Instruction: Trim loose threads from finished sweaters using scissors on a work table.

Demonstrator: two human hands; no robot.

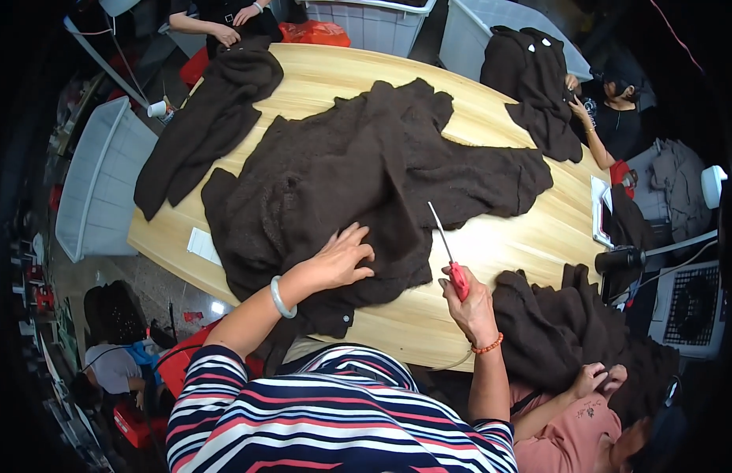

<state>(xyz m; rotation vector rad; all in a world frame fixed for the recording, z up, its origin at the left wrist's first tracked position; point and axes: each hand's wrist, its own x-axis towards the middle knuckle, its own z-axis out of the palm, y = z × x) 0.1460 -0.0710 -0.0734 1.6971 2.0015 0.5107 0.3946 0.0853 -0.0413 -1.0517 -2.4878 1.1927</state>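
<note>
A large dark brown knitted garment [334,177] lies spread and rumpled over the middle of the table, with one sleeve stretched to the right. My left hand [338,260] is open, resting on its near part with the fingers apart. Near its right edge, my right hand [470,309] is closed around the red handle of a screwdriver-like tool [458,281]. The tool's thin metal shaft points up and left, its end over the garment beneath the sleeve. Whether the tip touches the cloth I cannot tell.
More dark garments lie at the table's [382,325] far left [208,118], far right [531,87] and near right [547,323]. Co-workers handle these three. A white label [202,246] lies at the left edge. White bins [106,185] stand around; a black cylinder [620,260] sits at right.
</note>
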